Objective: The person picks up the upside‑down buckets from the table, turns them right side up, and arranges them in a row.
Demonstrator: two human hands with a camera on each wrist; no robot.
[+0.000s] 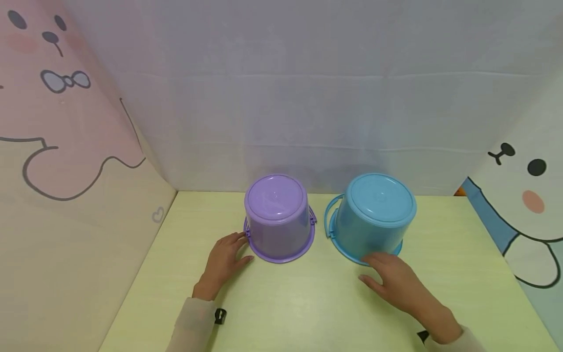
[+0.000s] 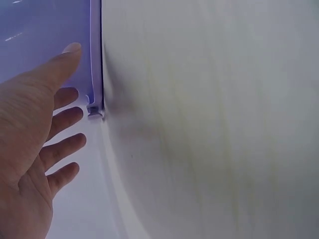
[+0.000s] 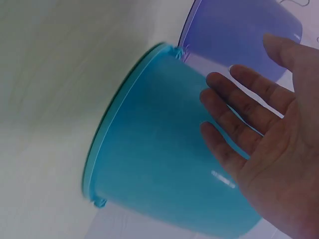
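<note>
Two plastic buckets stand upside down on the table, bases up. My left hand (image 1: 225, 259) is at the left side of the purple bucket (image 1: 278, 220), fingertips right by its rim and handle joint; the left wrist view shows the fingers spread beside the purple wall (image 2: 40, 45). Over the front rim of the blue bucket (image 1: 374, 220) is my right hand (image 1: 398, 283), thumb apart from the fingers. In the right wrist view the right hand (image 3: 274, 124) has its fingers extended in front of the blue wall (image 3: 149, 134). Neither hand grips anything.
The pale yellow table (image 1: 299, 308) meets a white cloth wall (image 1: 281, 98) just behind the buckets. Printed cartoon panels flank it: a pink one (image 1: 66, 112) at left, a white bear one (image 1: 519, 215) at right. The blue bucket's handle (image 1: 327, 215) sticks out toward the purple bucket.
</note>
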